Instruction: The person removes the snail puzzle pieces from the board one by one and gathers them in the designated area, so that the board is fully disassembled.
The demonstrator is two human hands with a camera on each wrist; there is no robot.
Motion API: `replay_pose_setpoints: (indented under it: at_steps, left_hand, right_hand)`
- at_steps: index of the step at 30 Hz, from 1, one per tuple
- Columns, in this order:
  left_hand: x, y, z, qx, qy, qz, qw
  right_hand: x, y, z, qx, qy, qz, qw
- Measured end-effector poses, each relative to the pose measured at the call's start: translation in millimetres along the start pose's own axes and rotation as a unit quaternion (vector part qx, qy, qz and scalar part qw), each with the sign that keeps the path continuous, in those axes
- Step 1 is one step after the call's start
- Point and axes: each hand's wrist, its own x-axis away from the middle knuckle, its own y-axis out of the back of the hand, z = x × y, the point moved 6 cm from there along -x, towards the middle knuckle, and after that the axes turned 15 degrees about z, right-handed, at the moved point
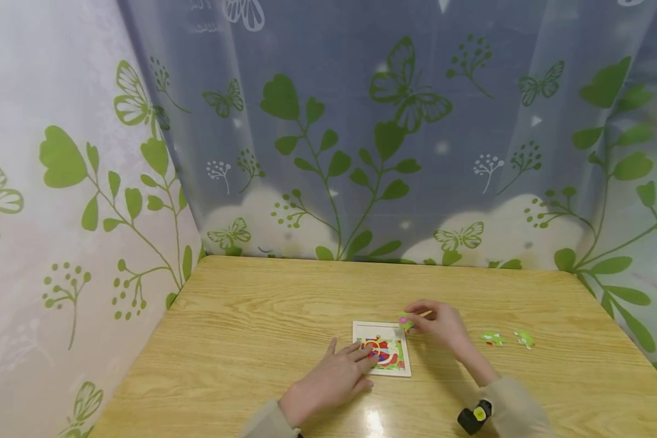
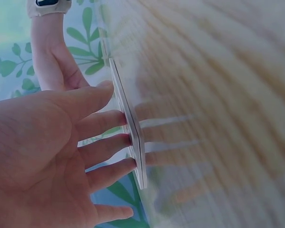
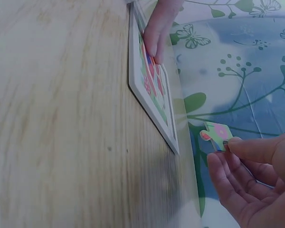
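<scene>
A small jigsaw puzzle in a white frame (image 1: pixel 382 373) lies on the table, its lower part filled with colourful pieces and its upper strip bare. My left hand (image 1: pixel 336 374) rests with spread, straight fingers on the puzzle's left side; in the left wrist view its fingertips (image 2: pixel 126 164) touch the board. Just above the frame's upper right corner, my right hand (image 1: pixel 440 328) pinches a green puzzle piece with a pink flower (image 3: pixel 219 133) between thumb and fingers. The piece is held clear of the board.
Two loose green puzzle pieces lie right of the right hand, one nearer (image 1: pixel 491 339) and one farther right (image 1: pixel 524 339). A patterned curtain (image 1: pixel 328 152) stands along the back of the wooden table (image 1: pixel 241 316). A black wrist device (image 1: pixel 474 417) sits by the right sleeve.
</scene>
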Motion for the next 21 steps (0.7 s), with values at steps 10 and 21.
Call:
replay_pose_setpoints:
  at_steps: [10,21]
  left_hand:
    - [0.9,0.5,-0.7,0.0,0.0,-0.003,1.0]
    - [1.2,2.3,-0.8,-0.004,0.001,-0.007,1.0]
  right_hand:
    - [14.6,28,-15,0.014,-0.017,0.005,0.9997]
    - [29.0,56,-24,0.032,-0.026,0.0,0.9992]
